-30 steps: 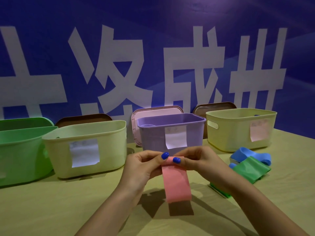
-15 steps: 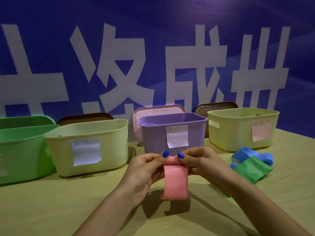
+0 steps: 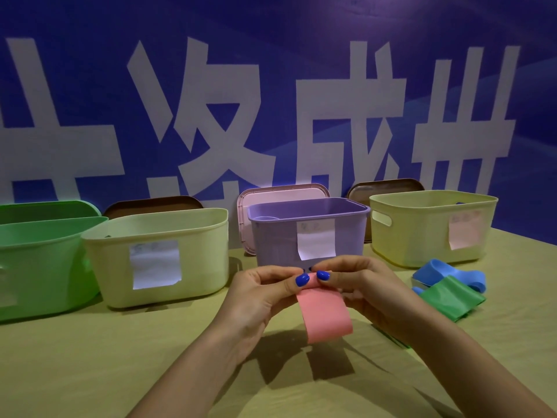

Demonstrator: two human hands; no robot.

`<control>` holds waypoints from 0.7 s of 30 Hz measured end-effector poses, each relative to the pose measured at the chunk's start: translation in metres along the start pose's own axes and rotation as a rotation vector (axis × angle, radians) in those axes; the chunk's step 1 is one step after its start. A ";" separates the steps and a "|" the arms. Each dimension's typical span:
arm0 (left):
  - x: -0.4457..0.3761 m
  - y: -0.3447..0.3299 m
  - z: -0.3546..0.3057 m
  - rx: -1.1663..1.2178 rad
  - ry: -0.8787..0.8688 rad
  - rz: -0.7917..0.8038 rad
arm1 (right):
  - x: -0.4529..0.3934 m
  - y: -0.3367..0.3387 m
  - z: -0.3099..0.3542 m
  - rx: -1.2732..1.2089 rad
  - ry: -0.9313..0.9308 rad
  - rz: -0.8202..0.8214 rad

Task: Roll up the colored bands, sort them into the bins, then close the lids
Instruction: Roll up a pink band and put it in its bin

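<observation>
Shorter now, the pink band [image 3: 327, 315] is hanging less far below your thumbs than a moment ago, its top wound into a roll. Your left hand [image 3: 259, 300] and right hand [image 3: 366, 288] are both pinching that roll, held above the table [image 3: 90, 357]. Behind it the purple bin [image 3: 280, 236] is standing open; blue band [image 3: 443, 268] and green band [image 3: 449, 297] are lying to your right.

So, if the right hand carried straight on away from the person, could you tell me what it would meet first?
Probably the purple bin, right behind the right hand and pink band; depth is unclear.
</observation>
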State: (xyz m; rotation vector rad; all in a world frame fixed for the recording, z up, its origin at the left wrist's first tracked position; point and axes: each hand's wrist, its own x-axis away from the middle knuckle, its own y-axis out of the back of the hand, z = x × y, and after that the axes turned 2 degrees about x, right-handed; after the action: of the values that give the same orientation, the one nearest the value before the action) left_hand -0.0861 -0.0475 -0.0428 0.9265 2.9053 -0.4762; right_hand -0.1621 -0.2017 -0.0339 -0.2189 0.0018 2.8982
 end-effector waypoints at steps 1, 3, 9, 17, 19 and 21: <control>0.000 0.000 0.000 -0.002 -0.002 0.001 | 0.000 0.000 0.000 0.001 0.004 -0.002; 0.000 0.001 0.001 -0.003 0.015 0.008 | -0.001 -0.001 0.000 0.011 0.025 -0.007; 0.002 0.000 0.003 -0.075 0.034 0.002 | -0.001 0.002 -0.002 0.222 0.103 -0.039; 0.002 0.000 0.008 -0.353 -0.080 -0.039 | -0.002 -0.002 -0.004 0.785 0.205 0.017; 0.001 -0.001 0.010 -0.321 -0.074 -0.054 | -0.002 0.000 -0.003 0.721 0.203 -0.002; -0.001 0.000 0.012 -0.308 -0.053 -0.036 | -0.004 0.001 -0.004 0.543 0.182 -0.017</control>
State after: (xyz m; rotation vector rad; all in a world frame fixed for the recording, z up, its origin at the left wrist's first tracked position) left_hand -0.0863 -0.0518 -0.0537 0.8048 2.8387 -0.0485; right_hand -0.1584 -0.2037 -0.0369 -0.3730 0.7954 2.7206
